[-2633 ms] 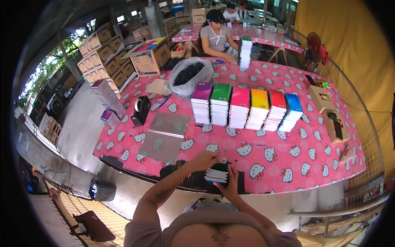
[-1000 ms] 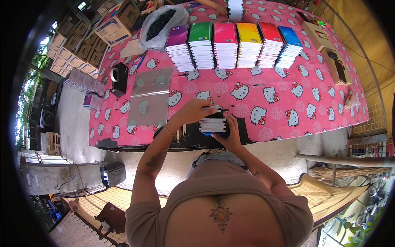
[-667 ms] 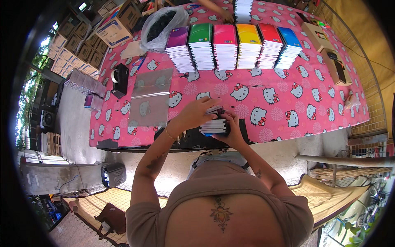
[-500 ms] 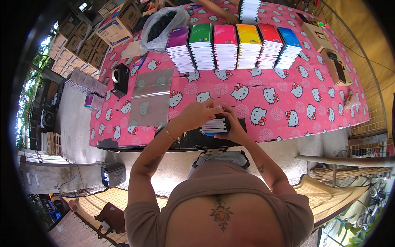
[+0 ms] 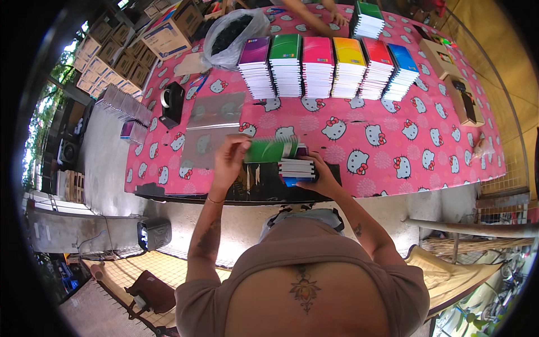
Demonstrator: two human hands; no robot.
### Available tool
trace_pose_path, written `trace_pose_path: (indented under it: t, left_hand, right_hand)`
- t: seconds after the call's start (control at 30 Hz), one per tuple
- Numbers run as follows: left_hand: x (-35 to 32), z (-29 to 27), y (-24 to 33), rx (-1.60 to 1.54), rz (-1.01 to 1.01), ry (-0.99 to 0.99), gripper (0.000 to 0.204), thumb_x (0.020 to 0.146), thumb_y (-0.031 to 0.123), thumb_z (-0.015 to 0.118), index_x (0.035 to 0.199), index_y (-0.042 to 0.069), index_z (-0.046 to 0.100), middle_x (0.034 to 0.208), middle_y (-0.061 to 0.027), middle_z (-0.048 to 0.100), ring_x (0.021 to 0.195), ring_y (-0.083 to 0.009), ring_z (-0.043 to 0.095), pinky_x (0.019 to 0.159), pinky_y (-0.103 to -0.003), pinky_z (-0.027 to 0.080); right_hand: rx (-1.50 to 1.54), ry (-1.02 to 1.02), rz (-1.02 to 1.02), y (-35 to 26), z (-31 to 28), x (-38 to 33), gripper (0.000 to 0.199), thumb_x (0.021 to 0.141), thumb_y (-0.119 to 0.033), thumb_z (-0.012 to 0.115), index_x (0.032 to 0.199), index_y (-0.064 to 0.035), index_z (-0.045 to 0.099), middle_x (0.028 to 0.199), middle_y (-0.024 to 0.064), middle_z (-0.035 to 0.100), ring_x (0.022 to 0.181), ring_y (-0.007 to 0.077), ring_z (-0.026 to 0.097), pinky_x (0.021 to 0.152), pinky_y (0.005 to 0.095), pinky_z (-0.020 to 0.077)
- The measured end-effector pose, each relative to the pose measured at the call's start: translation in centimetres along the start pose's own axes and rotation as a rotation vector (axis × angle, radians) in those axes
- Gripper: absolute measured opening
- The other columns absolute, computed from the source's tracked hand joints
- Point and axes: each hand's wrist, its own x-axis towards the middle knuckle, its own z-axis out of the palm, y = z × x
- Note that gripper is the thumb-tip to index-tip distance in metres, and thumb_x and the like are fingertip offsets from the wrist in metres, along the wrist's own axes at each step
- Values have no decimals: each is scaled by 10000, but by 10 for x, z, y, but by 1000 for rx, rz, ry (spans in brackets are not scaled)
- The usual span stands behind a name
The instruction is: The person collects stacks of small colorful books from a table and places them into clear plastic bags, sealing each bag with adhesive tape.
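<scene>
My left hand (image 5: 229,160) pinches the left end of a green spiral notebook (image 5: 270,149), which is slightly blurred. Its right end overlaps the top of a small stack of notebooks (image 5: 296,168) at the table's near edge. My right hand (image 5: 321,178) grips that stack from its right side, fingers wrapped round it. White page edges face me, a blue cover shows at the bottom, and a bit of purple shows at the top. Beyond my hands stands a row of tall notebook stacks, from a purple stack (image 5: 255,67) to a blue stack (image 5: 401,70).
A co-worker's hand (image 5: 338,18) is at the far side, beside another green-topped notebook stack (image 5: 368,21). Left on the pink tablecloth (image 5: 314,124) are a clear plastic sheet (image 5: 213,132), a black tape dispenser (image 5: 172,105) and a plastic bag (image 5: 236,39). Open boxes (image 5: 463,101) lie right.
My left hand has moved left, drawing the green notebook across the top of the stack. My right hand still holds the stack. At the far side, the co-worker's hand is now apart from the notebooks.
</scene>
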Motion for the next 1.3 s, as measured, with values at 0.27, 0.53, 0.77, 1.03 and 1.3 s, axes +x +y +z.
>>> trace_pose_path:
  t: [0.27, 0.53, 0.77, 1.03, 1.3]
  left_hand:
    - [-81, 38, -86, -335, -377, -52, 483, 839, -135, 637, 1272, 68, 565, 1084, -24, 672, 962, -79, 622, 849, -246, 516]
    - [-75, 55, -104, -487, -335, 88, 342, 869, -136, 617, 1165, 35, 599, 1121, -73, 684, 1026, -141, 648, 930, -311, 531]
    - [-58, 56, -83, -386, -398, -33, 190, 867, -80, 627, 1024, 26, 634, 979, -83, 702, 956, -164, 672, 859, -296, 546]
    - [-62, 57, -66, 330, -201, -292, 690, 736, 0, 718, 1370, 20, 446, 1374, -237, 510, 1250, -328, 526, 1007, -395, 450]
    - [-64, 83, -41, -268, -388, -365, 908, 724, 81, 864, 1429, 29, 293, 1296, -107, 555, 1255, -219, 531, 1068, -387, 426]
  right_hand:
    - [50, 28, 36, -1, 4, -6, 806, 667, -87, 894, 1367, -114, 496, 1387, 142, 442, 1299, 313, 474, 1077, 414, 417]
    - [96, 44, 14, 6, 8, -9, 781, 661, -109, 906, 1324, -122, 493, 1362, 150, 451, 1302, 332, 464, 1088, 434, 392]
    - [-30, 11, -102, 2, 5, -10, 643, 661, -145, 913, 1202, -120, 567, 1407, 159, 425, 1322, 364, 432, 1105, 457, 367]
    - [195, 63, -117, 11, 13, -12, 790, 691, -95, 889, 1318, -111, 410, 1410, 180, 405, 1326, 323, 417, 1107, 441, 339]
    - [253, 163, 0, 8, 31, -4, 871, 722, -36, 831, 1412, -88, 302, 1316, 149, 436, 1260, 291, 453, 1075, 419, 368]
